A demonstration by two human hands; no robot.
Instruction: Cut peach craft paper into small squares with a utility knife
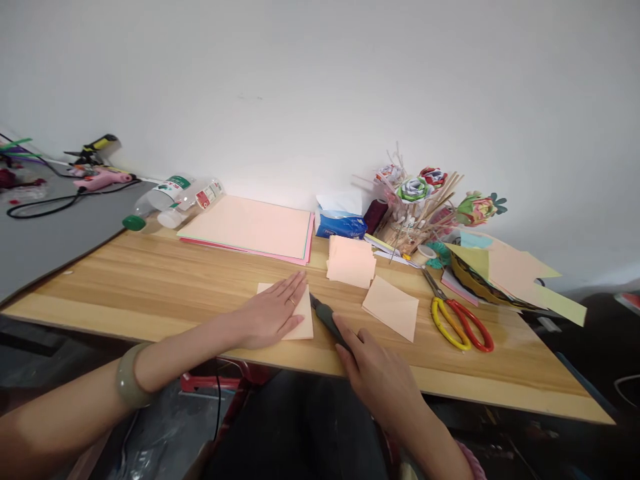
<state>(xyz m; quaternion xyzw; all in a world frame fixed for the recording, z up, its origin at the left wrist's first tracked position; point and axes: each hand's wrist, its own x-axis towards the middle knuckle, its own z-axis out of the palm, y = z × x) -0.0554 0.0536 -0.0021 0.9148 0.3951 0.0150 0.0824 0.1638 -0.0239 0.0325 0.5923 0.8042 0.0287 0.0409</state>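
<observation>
My left hand lies flat with fingers stretched out over a pale peach piece of paper, pressing it to the table. In my right hand is a dark green utility knife, its blade end by the right edge of that paper. To the right of the knife lies a loose peach sheet, apart from my fingers. Behind it sits a stack of small peach squares.
Large coloured sheets and plastic bottles lie at the back left. A blue tissue pack, paper flowers in a holder, and a paper-filled basket stand behind. Red-and-yellow scissors rest at right; a pink glue gun lies far left.
</observation>
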